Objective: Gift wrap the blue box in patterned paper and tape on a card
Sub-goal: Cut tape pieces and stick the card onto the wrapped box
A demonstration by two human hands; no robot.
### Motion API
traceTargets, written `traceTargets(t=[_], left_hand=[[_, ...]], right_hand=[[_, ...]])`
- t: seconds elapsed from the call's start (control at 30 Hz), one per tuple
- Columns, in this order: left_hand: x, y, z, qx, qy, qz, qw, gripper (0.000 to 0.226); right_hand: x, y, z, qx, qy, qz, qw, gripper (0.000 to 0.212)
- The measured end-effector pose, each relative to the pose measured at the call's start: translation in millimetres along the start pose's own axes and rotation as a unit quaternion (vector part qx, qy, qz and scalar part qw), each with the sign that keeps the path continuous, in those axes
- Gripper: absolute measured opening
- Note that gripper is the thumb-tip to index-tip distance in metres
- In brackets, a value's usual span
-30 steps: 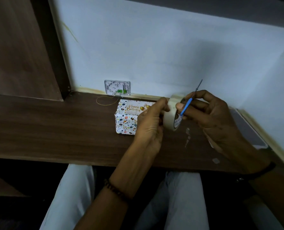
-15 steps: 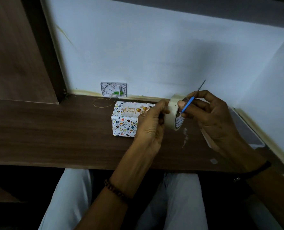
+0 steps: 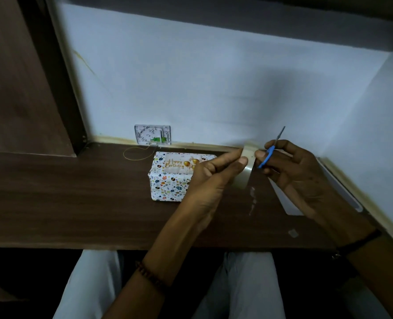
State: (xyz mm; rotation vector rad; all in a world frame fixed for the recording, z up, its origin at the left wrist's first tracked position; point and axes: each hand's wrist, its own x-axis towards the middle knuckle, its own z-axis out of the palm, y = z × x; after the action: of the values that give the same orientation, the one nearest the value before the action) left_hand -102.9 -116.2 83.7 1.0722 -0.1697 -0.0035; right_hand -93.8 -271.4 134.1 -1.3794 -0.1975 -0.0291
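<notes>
1. Head view: your left hand [image 3: 210, 180] is raised above the bench [image 3: 75, 192], its thumb and forefinger pinching the tape roll [image 3: 248, 155].
2. Your right hand [image 3: 300, 180] meets the roll from the other side, thumb tip against it, and its curled fingers grip the blue-handled scissors [image 3: 269, 155]. The blades point up toward the wall, and I cannot tell whether they are parted.
3. The wrapped box [image 3: 167, 186], covered in patterned paper, lies on the bench near the back edge, just left of your left hand, which hides its right end.
4. A "Happy Birthday" card [image 3: 179, 163] lies flat on top of the box.
5. A loop of thin thread [image 3: 134, 155] lies by the back edge, left of the box, below a wall socket plate [image 3: 152, 134].
6. A pale sheet [image 3: 291, 204] lies under your right hand toward the bench's right edge.
</notes>
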Motion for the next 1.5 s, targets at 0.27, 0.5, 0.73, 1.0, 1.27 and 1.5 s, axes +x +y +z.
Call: traceTargets(t=[0.27,0.5,0.73,1.0,1.27,1.5], left_hand=[[14.4,-12.5,5.7,0.044,-0.047,-0.01,0.998,0.029],[31.7,-23.9,25.3,0.002,0.096,-0.032,0.995,0.02],[40.7,-26.0,31.3,-0.136,0.16,-0.073,0.975,0.028],[35.8,-27.2,26.5,-0.126,0.129,-0.058,0.982,0.008],[33.3,-22.6,20.6,-0.121,0.111,-0.088,0.982,0.01],[21.8,-12.9,16.0,-0.069,0.032,-0.065,0.995,0.029]], right_hand=[[7.4,-1.2,-23.0,-0.039,0.013,-0.012,0.999,0.025],[13.7,13.0,-28.9,-0.113,0.029,-0.054,0.992,0.021],[9.6,22.8,-17.8,-0.131,0.037,-0.103,0.985,0.024],[8.2,21.9,-15.5,-0.129,0.034,-0.105,0.985,0.024],[10.5,17.2,-18.5,-0.081,0.037,-0.077,0.993,0.019],[10.0,13.7,-15.2,-0.03,0.039,-0.065,0.997,0.027]])
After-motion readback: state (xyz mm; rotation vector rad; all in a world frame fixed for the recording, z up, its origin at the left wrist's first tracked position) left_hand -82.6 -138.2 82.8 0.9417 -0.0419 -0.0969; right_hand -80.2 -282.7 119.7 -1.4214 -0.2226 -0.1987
